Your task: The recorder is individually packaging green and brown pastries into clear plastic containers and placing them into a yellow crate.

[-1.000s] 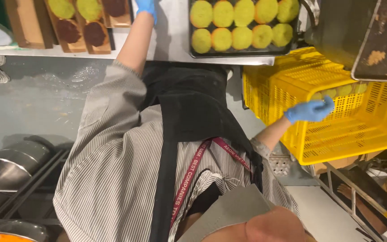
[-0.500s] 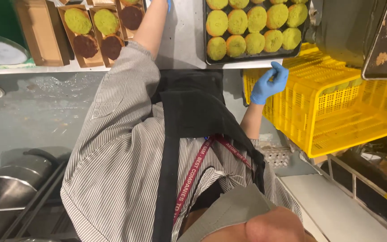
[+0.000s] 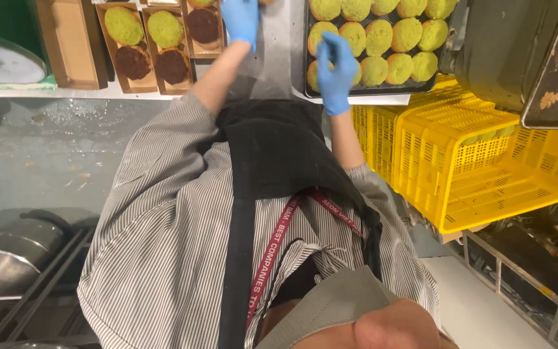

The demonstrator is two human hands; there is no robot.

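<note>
I look down my striped shirt and black apron at a counter. My left hand (image 3: 240, 22), in a blue glove, reaches to the narrow cardboard boxes (image 3: 163, 45) that hold green and brown round cakes. Its fingers are partly cut off by the frame edge, so its hold is unclear. My right hand (image 3: 337, 68), also gloved in blue, lies with fingers apart over the left end of a dark baking tray (image 3: 369, 90) filled with several green cakes (image 3: 389, 39). It touches the cakes in the near left corner.
Yellow slatted plastic crates (image 3: 479, 161) stand to the right below the counter. A dark metal bin (image 3: 518, 58) sits at the upper right. Metal bowls (image 3: 8, 258) rest on a rack at the lower left. A white scale (image 3: 1, 61) stands at the far left.
My right hand has risen from the yellow crate to the left end of the baking tray. My left hand stays by the cardboard boxes. The view has tilted a little lower.
</note>
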